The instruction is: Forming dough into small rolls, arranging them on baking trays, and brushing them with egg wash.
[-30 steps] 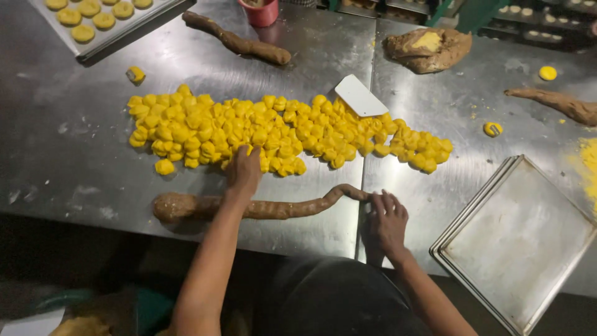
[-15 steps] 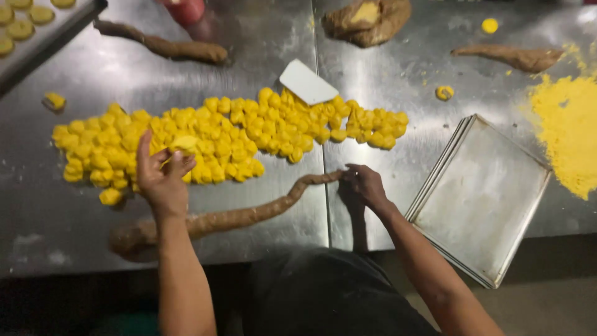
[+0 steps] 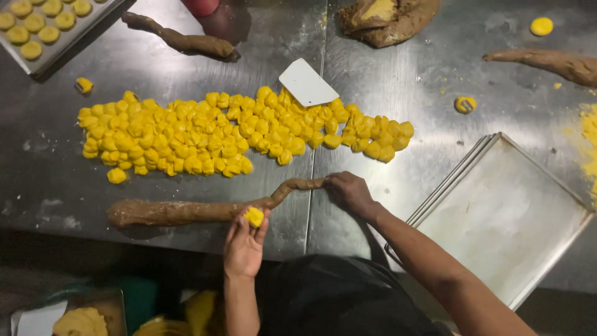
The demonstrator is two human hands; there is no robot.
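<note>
The left hand (image 3: 244, 244) has come back from the heap of yellow filling pieces (image 3: 205, 134), where it was reaching a second ago, and now pinches one yellow filling piece (image 3: 254, 216) in its fingertips, just at the near edge of the brown dough rope (image 3: 186, 210). The right hand (image 3: 349, 191) still grips the rope's thin end, at 3 o'clock from the piece. So one piece has been taken from the heap at 12 o'clock. A white scraper (image 3: 307, 83) lies on the steel tabletop (image 3: 50, 174); an empty baking tray (image 3: 504, 218) sits at 3 o'clock.
</note>
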